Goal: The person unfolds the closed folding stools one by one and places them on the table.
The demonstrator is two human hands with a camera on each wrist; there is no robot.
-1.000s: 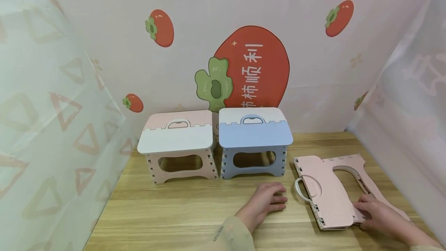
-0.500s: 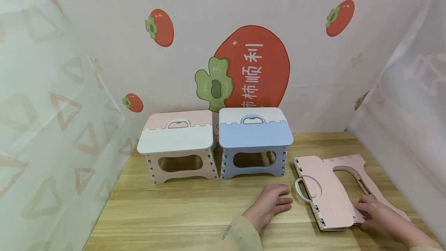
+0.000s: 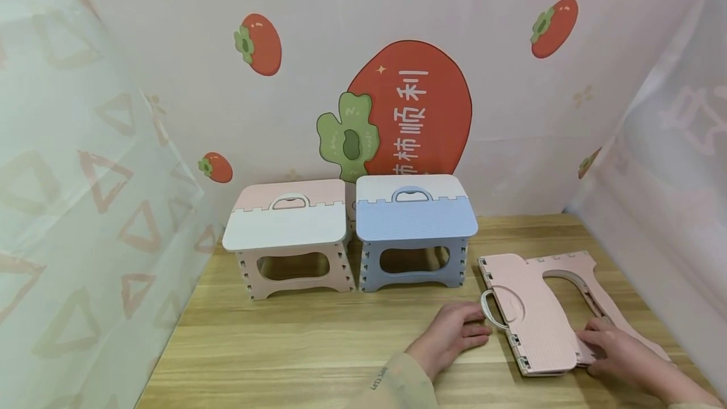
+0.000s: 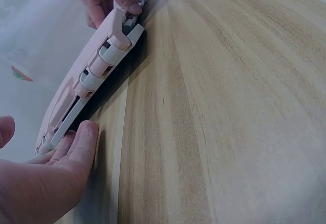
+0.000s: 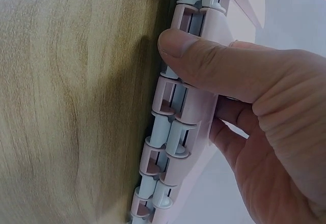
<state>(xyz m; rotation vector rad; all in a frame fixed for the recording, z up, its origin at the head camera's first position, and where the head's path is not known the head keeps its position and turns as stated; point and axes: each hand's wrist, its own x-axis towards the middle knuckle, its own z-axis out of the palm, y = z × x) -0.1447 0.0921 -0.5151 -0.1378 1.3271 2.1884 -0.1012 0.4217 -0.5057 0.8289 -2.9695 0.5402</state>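
A folded pink folding stool [image 3: 539, 333] lies flat on the wooden table at the right, its white carry handle [image 3: 488, 314] sticking out to the left. My right hand [image 3: 619, 355] grips the stool's near hinged edge; in the right wrist view the thumb [image 5: 188, 53] presses on the pink and white hinges, with fingers behind. My left hand [image 3: 451, 338] is beside the handle with relaxed, spread fingers. In the left wrist view, its fingertips [image 4: 87, 132] come close to the stool's hinged side; whether they touch it cannot be told.
Two unfolded stools stand at the back: a pink one with a white front panel [image 3: 289, 229], and a blue one [image 3: 417, 219] just right of it. Part of another pale pink object shows in the gap between them. Printed fabric walls [image 3: 500, 163] enclose the table [image 3: 272, 352].
My left hand has moved right along the table, toward the folded stool's handle. My right hand and the folded stool have kept their places.
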